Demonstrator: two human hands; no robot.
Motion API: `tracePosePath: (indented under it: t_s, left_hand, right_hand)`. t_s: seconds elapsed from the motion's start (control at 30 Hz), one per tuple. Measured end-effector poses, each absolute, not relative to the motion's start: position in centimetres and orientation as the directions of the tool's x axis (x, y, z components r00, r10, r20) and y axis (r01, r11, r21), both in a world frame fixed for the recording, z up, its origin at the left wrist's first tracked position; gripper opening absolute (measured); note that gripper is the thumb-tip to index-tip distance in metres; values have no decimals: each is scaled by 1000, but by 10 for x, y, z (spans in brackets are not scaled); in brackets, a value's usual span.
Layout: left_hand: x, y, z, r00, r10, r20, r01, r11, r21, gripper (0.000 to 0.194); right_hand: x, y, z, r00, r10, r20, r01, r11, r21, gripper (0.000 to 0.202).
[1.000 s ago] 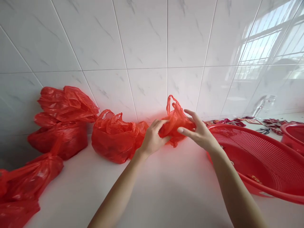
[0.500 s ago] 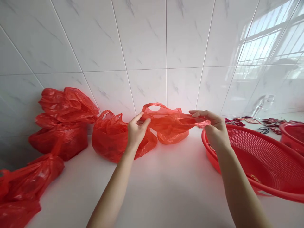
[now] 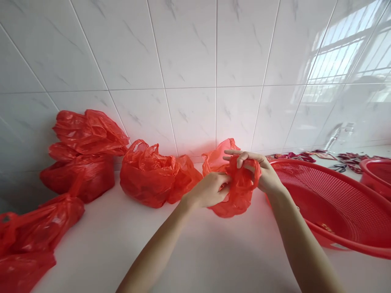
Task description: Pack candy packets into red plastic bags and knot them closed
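Observation:
A thin red plastic bag [image 3: 233, 205] hangs bunched between my two hands, just above the white tabletop. My right hand [image 3: 259, 167] grips its top, with a handle loop around the thumb side and some fingers stretched to the left. From the left, my left hand [image 3: 212, 189] reaches into the bag's folds with curled fingers; the fingertips are partly hidden by the plastic. Close to my left wrist stands a filled red plastic bag [image 3: 146, 179], its top loosely gathered. To the right of my right forearm is a large red plastic basket [image 3: 345, 195] with a few small yellowish pieces in it.
More full red bags [image 3: 79, 162] are stacked at the left against the tiled wall [image 3: 189, 114], with others [image 3: 42, 232] nearer me. At the back right are red packets [image 3: 351, 158], scissors [image 3: 338, 167], a clear bottle [image 3: 348, 132] and a second red basket [image 3: 378, 171].
The bag was stretched flat between my hands; now it hangs bunched and lower. My left hand has moved right and down, close to my right hand, which has shifted slightly left.

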State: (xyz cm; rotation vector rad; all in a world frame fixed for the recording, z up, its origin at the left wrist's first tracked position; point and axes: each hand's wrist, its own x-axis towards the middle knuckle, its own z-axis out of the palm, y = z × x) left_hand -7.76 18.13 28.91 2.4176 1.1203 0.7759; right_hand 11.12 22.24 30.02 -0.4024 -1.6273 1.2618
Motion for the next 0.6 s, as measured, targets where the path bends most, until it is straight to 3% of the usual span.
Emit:
tracePosePath:
  t_s: [0.07,0.23,0.3,0.33,0.4,0.47,0.53,0.6]
  left_hand:
    - [-75,187,283,510,816,273,646,-572,506,20]
    - [-75,195,275,380,853,358,697,-518,495,23]
    - [-75,194,276,461,832,307,696,-554,457,21]
    - [-76,192,276,521,817,247,705,-575,415,28]
    - [-79,188,279,568,823,17,784,-547,294,58]
    - [-83,184,282,438,861,-257,899,-414,146,81]
    - [-88,180,283,266,872,-411,960,-280,28,94]
    - [-90,177,282,198,875,-441,974,-227,-14,99]
  right_hand:
    - [111,228,296,-459,755,469,-381,310,-871,23]
    - [111,242,285,-493,723,485,-563,159,-811,39]
    - [111,243,282,-496,718,487,-564,160,-810,44]
    - [113,243,282,-501,721,479,-536,175,-826,43]
    - [122,238,284,-514,730,451,-395,265,-879,38]
    - [137,231,291,-543,738,400,-99,417,-904,29]
    - [157,222,302,-590,758,278,321,536,-781,16]
    - [172,209,315,-556,814,169,622,543,-565,12]
